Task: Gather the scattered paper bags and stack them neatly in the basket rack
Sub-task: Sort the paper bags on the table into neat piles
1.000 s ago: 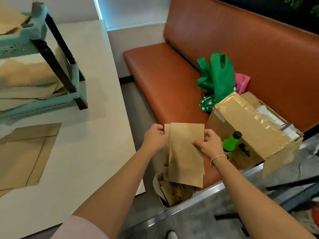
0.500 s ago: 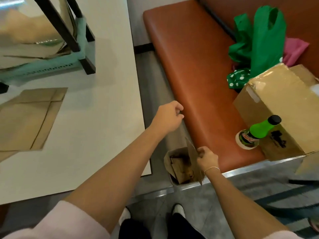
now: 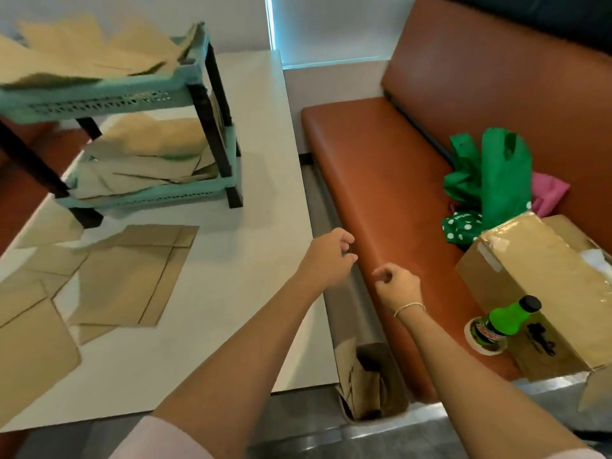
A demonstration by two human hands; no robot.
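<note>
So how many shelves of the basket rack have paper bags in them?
2. The upper shelf and the lower shelf of the basket rack both hold paper bags; more shelves may be out of view.

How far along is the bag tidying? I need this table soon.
Partly done: both tiers of the teal basket rack hold paper bags, though loosely, not neatly. In hand: nothing; the left hand and right hand hang loosely curled and hold nothing. Left: flat paper bags scattered on the white table, plus crumpled ones in a floor bin beside the bench.
</note>
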